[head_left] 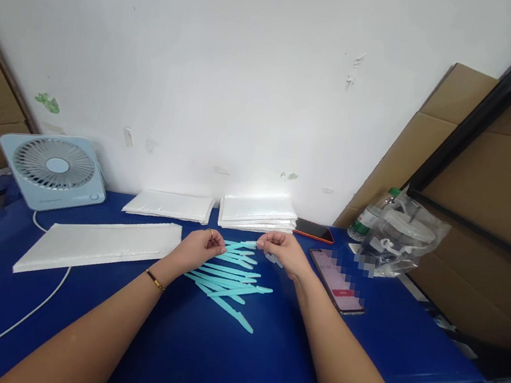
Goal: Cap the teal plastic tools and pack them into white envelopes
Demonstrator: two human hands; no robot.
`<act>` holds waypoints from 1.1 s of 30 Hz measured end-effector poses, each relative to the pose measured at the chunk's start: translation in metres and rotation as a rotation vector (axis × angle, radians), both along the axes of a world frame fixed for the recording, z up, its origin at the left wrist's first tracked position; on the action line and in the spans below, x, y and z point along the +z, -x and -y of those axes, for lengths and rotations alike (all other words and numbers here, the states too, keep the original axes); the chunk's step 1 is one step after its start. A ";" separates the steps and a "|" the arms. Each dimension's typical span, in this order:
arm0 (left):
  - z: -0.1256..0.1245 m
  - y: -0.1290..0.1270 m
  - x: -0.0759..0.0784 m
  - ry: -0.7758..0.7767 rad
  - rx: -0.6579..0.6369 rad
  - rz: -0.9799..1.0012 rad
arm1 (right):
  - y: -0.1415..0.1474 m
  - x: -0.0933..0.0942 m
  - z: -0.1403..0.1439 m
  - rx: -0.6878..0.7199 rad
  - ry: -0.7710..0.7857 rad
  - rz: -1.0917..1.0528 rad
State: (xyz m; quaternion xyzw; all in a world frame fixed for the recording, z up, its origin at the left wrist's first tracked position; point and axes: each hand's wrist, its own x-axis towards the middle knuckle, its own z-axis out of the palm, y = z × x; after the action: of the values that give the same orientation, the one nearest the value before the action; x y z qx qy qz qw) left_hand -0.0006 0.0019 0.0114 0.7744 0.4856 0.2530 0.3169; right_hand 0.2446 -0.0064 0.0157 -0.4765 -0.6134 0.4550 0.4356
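Note:
Between my two hands is a teal eyebrow razor (240, 245), held level just above the blue table. My left hand (201, 252) pinches its handle end between thumb and fingers. At the other end, the fingertips of my right hand (281, 250) close on the razor's tip. Small clear pieces, perhaps blade covers (274, 259), show beneath my right hand. Several more teal eyebrow razors (226, 289) lie in a loose, partly crossed spread below and in front of my hands, most with their heads to the right.
White padded envelopes lie in a left stack (169, 205) and a right stack (257, 211) by the wall, with another envelope (100, 247) nearer left. A fan (54, 171) with a white cable stands left. Right are two phones (338, 284), a bottle (369, 218) and a bagged cup (404, 239).

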 end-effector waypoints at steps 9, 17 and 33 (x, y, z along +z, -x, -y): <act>0.003 0.000 0.000 -0.187 -0.012 -0.224 | -0.018 0.001 -0.005 -0.201 -0.153 0.446; 0.007 -0.004 0.000 -0.271 -0.193 -0.470 | -0.041 -0.002 -0.010 -0.218 -0.170 0.839; 0.012 -0.012 0.008 -0.494 -0.271 -0.614 | -0.043 0.000 -0.008 -0.013 -0.029 0.437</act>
State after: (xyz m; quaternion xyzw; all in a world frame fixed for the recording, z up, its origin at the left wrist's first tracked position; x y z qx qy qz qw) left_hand 0.0117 -0.0106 0.0190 0.9236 0.3759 0.0755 -0.0075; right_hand 0.2876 0.0018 0.0155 -0.5615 -0.6965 0.3292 0.3019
